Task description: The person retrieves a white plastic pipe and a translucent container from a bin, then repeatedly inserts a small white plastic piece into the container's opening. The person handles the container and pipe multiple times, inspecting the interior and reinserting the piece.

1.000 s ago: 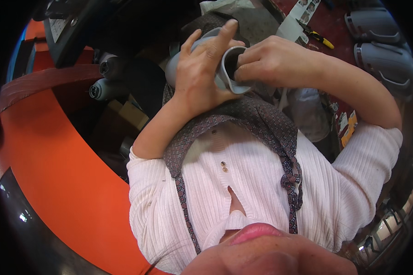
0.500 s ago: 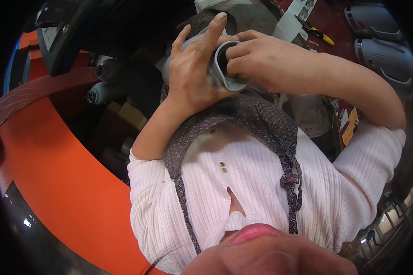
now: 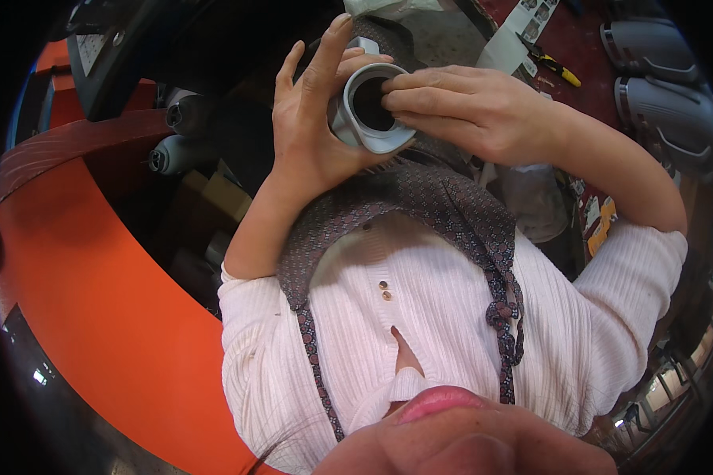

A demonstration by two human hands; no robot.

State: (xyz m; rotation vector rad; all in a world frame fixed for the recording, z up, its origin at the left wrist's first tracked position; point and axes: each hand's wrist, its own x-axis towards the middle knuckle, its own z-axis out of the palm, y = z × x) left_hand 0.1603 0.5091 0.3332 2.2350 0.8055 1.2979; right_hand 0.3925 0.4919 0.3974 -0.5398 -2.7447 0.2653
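A grey jug body [image 3: 382, 145] with a round dark mouth and a spout-like lip is tilted so that its opening faces me. My left hand [image 3: 309, 119] is wrapped around its left side, with the thumb beneath and two fingers raised free of it. Part of a pale handle [image 3: 363, 45] shows behind the fingers. From the right, my right hand [image 3: 483, 111] reaches over the rim. Its fingers are pressed together, and their tips lie just inside the mouth. Whether a small thing sits between them is hidden.
Several grey jugs with handles [image 3: 665, 107] stand at the far right. A yellow and black cutting tool [image 3: 558, 70] lies by a printed paper strip [image 3: 509, 49] on the red table. An orange curved panel [image 3: 103, 293] is at left, with grey rounded vessels [image 3: 174, 154] behind it.
My right fingers have drawn back from deep inside the jug to its rim. The jug and my left hand have shifted slightly left, and the mouth now faces me more.
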